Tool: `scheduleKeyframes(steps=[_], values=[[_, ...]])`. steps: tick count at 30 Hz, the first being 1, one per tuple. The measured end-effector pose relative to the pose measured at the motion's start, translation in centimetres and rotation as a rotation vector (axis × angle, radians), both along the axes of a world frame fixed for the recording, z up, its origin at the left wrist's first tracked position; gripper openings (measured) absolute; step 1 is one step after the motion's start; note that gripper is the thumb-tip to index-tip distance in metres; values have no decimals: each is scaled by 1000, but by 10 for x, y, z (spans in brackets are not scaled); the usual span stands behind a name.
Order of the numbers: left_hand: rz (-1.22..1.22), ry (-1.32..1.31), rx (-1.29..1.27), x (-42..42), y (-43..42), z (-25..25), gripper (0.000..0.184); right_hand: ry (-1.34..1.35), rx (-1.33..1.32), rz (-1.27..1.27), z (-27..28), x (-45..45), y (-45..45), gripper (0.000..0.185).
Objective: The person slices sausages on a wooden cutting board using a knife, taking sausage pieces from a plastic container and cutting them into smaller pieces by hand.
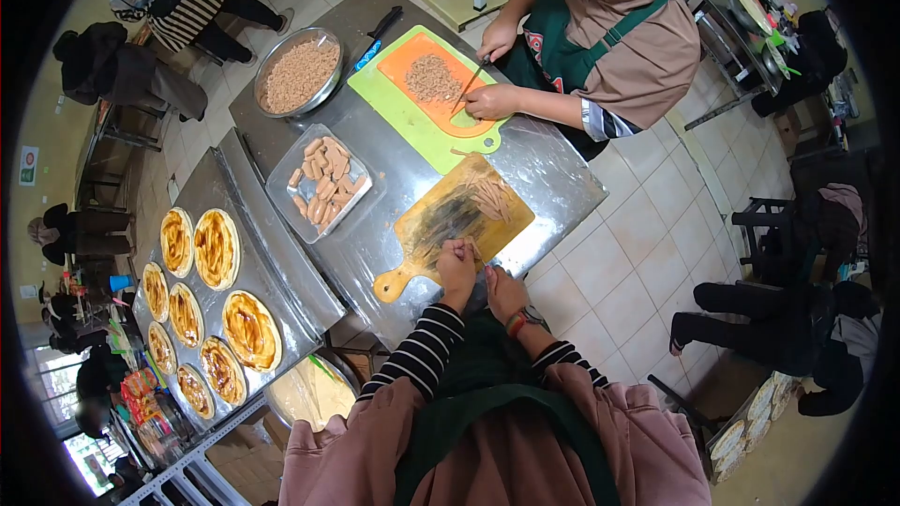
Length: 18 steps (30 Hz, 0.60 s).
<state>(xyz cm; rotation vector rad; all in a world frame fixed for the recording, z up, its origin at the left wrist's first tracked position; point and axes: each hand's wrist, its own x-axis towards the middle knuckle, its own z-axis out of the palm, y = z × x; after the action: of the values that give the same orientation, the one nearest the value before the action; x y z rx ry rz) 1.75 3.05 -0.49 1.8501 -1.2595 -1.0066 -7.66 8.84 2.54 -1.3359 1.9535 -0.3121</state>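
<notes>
My left hand (pixel 457 267) is closed at the near edge of a worn wooden cutting board (pixel 412 234), its fingertips on what looks like a piece of sausage (pixel 476 249). Just right of it, my right hand (pixel 506 290) is curled shut by the board's edge; what it grips is hidden, apart from a small dark bit at the fingers. Sliced sausage strips (pixel 491 199) lie on the board's far right part. Beyond the board's left side, a clear plastic tub (pixel 281 189) holds several whole sausages (pixel 328 178).
Across the steel table (pixel 375 122), a co-worker's hands (pixel 492 101) cut with a knife on an orange board (pixel 427 56) over a green one (pixel 403 98). A bowl of minced filling (pixel 300 73) and a dark-handled knife (pixel 380 33) stand nearby. Sauced dough rounds (pixel 251 330) lie left.
</notes>
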Motion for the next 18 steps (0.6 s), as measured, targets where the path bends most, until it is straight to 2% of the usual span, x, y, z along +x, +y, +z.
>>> scheduleKeyframes(steps=[9, 18], values=[[22, -35, 3, -7, -2, 14, 14, -12, 27, -72, 3, 3, 0, 42], [0, -19, 11, -5, -3, 8, 13, -76, -10, -71, -19, 2, -9, 46]])
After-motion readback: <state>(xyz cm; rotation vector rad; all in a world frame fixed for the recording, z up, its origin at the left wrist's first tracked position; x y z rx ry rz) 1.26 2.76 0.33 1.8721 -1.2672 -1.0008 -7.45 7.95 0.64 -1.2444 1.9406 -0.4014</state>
